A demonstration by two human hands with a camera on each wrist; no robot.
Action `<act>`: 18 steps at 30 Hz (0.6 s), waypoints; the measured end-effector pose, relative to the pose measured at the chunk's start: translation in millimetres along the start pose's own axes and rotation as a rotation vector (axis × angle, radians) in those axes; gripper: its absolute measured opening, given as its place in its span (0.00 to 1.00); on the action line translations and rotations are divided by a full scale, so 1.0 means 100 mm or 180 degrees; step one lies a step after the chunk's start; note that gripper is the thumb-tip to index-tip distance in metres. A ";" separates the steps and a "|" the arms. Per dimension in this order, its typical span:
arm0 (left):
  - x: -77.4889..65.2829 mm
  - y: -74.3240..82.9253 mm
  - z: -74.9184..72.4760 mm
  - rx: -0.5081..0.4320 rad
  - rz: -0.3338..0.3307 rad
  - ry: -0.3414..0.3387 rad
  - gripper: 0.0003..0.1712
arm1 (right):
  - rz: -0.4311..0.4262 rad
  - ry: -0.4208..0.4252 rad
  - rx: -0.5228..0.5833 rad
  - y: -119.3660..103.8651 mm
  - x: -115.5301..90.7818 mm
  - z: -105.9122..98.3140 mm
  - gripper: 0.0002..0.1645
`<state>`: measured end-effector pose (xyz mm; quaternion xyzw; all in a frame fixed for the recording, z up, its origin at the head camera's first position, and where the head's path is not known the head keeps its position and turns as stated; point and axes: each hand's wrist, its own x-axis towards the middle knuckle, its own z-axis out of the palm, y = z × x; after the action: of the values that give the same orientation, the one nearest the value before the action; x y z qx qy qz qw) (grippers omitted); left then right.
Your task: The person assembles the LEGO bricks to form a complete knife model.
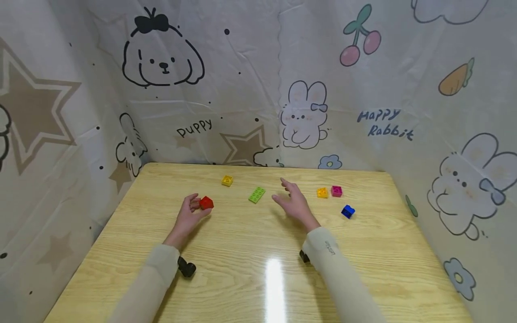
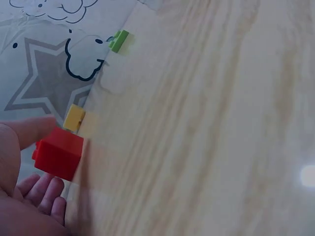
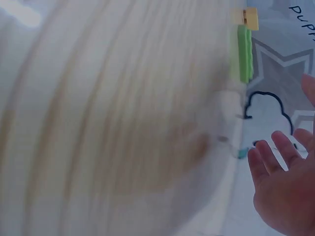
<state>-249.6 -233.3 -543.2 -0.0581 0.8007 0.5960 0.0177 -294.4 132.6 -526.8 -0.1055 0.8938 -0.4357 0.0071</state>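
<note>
In the head view, my left hand [image 1: 189, 214] is around a red brick [image 1: 206, 202], thumb on its near right side and fingers at its left. The left wrist view shows the red brick [image 2: 60, 153], studs toward the wall side, between the outstretched thumb and loosely bent fingers. My right hand [image 1: 295, 204] holds nothing. Its fingers spread over the table right of a flat green brick [image 1: 256, 195]. In the right wrist view, the right hand [image 3: 285, 182] shows its palm and extended fingers, with the green brick [image 3: 244, 54] farther off.
A yellow brick [image 1: 227, 181] lies behind the red one. To the right are an orange-yellow brick [image 1: 322, 193], a magenta brick [image 1: 337, 191] and a tilted blue brick [image 1: 348, 211]. The wooden table [image 1: 226, 287] meets printed cloth walls [image 1: 242, 98] at the back and sides.
</note>
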 end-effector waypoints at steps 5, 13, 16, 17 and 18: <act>-0.02 -0.04 0.04 0.0012 0.0025 0.0125 0.43 | 0.0122 -0.0103 0.0253 0.02 0.09 0.23 0.46; -0.04 -0.07 0.10 0.0153 0.0114 0.0257 0.36 | 0.0207 -0.0044 0.0439 -0.10 0.20 0.44 0.48; -0.03 -0.09 0.10 0.0240 0.0165 0.0305 0.34 | 0.0200 -0.0068 0.0332 -0.14 0.23 0.52 0.49; -0.02 -0.10 0.10 0.0263 0.0175 0.0320 0.33 | 0.0201 -0.0069 0.0302 -0.15 0.24 0.54 0.49; -0.02 -0.11 0.10 0.0279 0.0181 0.0332 0.33 | 0.0200 -0.0065 0.0268 -0.17 0.24 0.56 0.49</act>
<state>-246.7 -226.5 -556.6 -0.0654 0.8272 0.5568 -0.0385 -309.1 74.6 -546.6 -0.0814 0.8775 -0.4714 0.0343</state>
